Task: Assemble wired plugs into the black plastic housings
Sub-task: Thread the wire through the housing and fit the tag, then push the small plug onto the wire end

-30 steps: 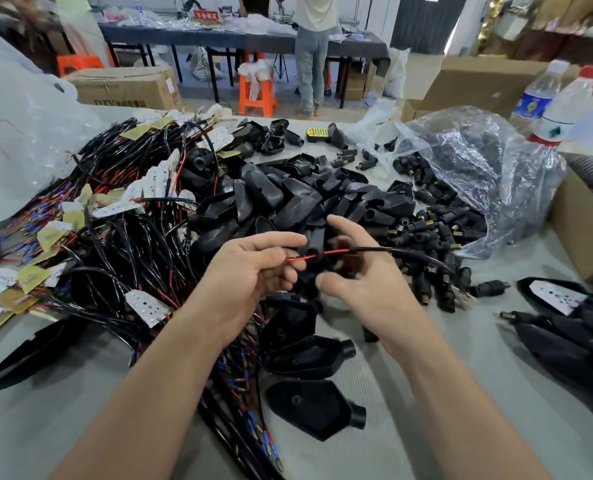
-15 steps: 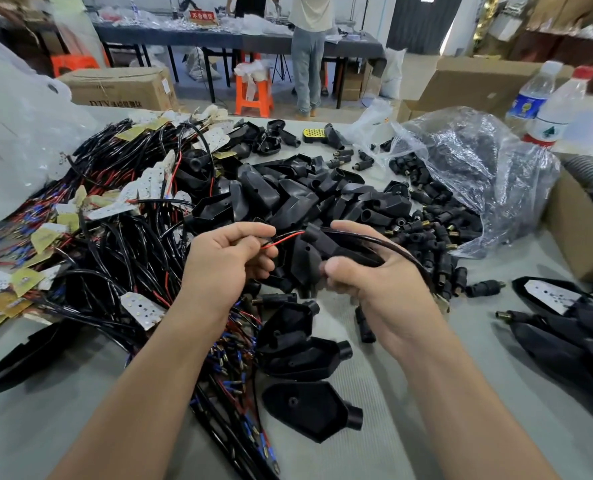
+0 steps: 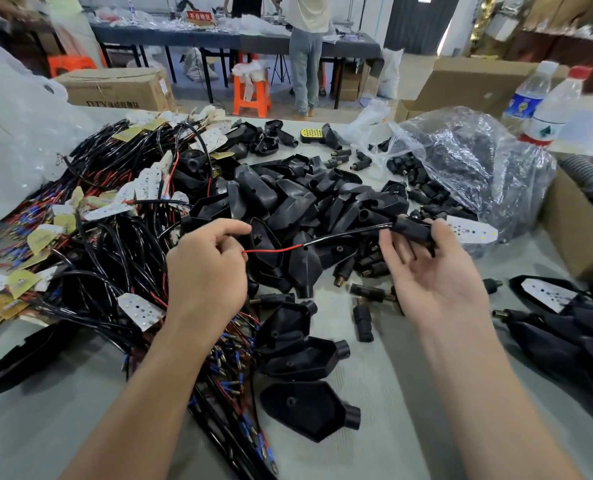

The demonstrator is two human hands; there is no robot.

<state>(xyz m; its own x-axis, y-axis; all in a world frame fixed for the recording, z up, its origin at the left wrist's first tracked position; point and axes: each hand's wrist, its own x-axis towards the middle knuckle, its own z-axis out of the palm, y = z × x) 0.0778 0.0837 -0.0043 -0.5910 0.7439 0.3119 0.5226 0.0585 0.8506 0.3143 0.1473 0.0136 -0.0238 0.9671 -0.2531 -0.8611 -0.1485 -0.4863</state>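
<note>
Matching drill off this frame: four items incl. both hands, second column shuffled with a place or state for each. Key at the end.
Things:
1. left hand
2. right hand
3. clear plastic bag
4. orange stool

Place or state:
A. stands beyond the far edge of the table
B. fingers grip the black plug
C. pinches the end of the red wire
D. lies crumpled at the table's far right

Pairs: 1-C, 2-B, 3-D, 4-A
</note>
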